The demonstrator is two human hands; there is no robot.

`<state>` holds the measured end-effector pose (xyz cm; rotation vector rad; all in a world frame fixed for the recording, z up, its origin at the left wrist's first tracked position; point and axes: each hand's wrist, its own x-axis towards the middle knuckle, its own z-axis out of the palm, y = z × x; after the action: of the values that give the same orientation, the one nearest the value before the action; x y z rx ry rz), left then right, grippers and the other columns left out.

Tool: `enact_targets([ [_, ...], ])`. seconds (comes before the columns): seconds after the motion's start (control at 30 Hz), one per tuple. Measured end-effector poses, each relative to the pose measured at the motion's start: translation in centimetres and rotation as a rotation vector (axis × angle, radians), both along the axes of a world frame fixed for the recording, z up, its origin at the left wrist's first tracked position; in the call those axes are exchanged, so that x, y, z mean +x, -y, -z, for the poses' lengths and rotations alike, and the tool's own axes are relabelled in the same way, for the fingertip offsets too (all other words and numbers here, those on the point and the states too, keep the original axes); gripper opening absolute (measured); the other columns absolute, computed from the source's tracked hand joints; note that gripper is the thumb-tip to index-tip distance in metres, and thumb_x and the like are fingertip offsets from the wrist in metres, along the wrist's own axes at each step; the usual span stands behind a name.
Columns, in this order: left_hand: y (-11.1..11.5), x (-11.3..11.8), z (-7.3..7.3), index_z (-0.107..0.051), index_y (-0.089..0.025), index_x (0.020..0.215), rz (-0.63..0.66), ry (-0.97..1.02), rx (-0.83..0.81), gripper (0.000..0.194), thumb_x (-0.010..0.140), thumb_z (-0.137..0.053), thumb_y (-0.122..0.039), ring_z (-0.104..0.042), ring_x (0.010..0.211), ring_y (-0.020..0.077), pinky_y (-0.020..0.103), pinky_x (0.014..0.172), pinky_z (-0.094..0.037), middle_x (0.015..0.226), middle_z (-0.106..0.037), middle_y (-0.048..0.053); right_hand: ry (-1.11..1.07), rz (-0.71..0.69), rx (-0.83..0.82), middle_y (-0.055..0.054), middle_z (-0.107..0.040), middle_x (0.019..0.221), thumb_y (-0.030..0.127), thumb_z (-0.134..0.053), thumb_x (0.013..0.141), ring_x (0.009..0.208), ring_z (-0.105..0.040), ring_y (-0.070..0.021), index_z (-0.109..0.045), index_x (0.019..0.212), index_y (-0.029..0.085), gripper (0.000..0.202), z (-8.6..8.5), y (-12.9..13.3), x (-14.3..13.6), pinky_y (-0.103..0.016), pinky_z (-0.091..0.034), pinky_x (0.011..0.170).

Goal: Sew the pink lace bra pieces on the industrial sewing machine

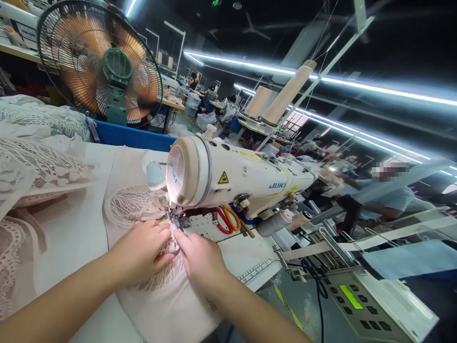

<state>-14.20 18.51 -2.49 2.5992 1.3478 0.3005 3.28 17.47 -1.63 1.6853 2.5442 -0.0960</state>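
Observation:
A pale pink lace bra (134,202) lies across the white table, running under the needle area of a white sewing machine (228,174). Just in front of the presser foot (174,216), my left hand (144,247) presses on the lace with its fingers bent and drawn together. My right hand (200,257) pinches the fabric edge right beside it, thumb and finger close to the foot. The needle tip itself is too small to make out. Both hands touch the same piece.
Red-handled and orange-handled scissors (228,220) lie beside the machine bed. More lace pieces (39,166) are heaped at the left. A large fan (100,62) stands behind a blue bin (134,136). A control box (371,305) sits at the right; a co-worker (385,190) is beyond.

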Motion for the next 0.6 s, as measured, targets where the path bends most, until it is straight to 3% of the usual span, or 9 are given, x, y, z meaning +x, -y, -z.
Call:
enact_targets([
  [0.23, -0.3, -0.5, -0.3, -0.059, -0.017, 0.078, 0.042, -0.019, 0.032, 0.017, 0.085, -0.054, -0.032, -0.056, 0.081, 0.0255, 0.040, 0.070, -0.046, 0.088, -0.065, 0.008, 0.106, 0.026, -0.022, -0.003, -0.064, 0.084, 0.014, -0.047, 0.080, 0.066, -0.059, -0.0183, -0.063, 0.095, 0.025, 0.024, -1.3, -0.2, -0.3, -0.026, -0.031, 0.052],
  [0.47, -0.2, -0.3, -0.6, -0.063, -0.017, 0.094, 0.025, -0.055, 0.039, 0.018, 0.081, -0.059, -0.029, -0.057, 0.087, 0.0270, 0.041, 0.074, -0.047, 0.094, -0.065, 0.008, 0.080, 0.010, 0.001, -0.003, -0.064, 0.082, 0.013, -0.048, 0.081, 0.069, -0.062, -0.0196, -0.062, 0.095, 0.024, 0.022, -1.2, -0.2, -0.4, -0.028, -0.028, 0.050],
  [0.6, -0.2, -0.5, -1.1, -0.065, -0.017, 0.087, 0.032, -0.121, 0.029, 0.014, 0.083, -0.058, -0.028, -0.057, 0.092, 0.0289, 0.045, 0.078, -0.048, 0.105, -0.066, 0.009, 0.046, -0.052, -0.026, -0.002, -0.065, 0.083, 0.018, -0.051, 0.081, 0.069, -0.061, -0.0196, -0.061, 0.102, 0.024, 0.025, -0.8, 0.3, -0.6, -0.028, -0.026, 0.049],
])
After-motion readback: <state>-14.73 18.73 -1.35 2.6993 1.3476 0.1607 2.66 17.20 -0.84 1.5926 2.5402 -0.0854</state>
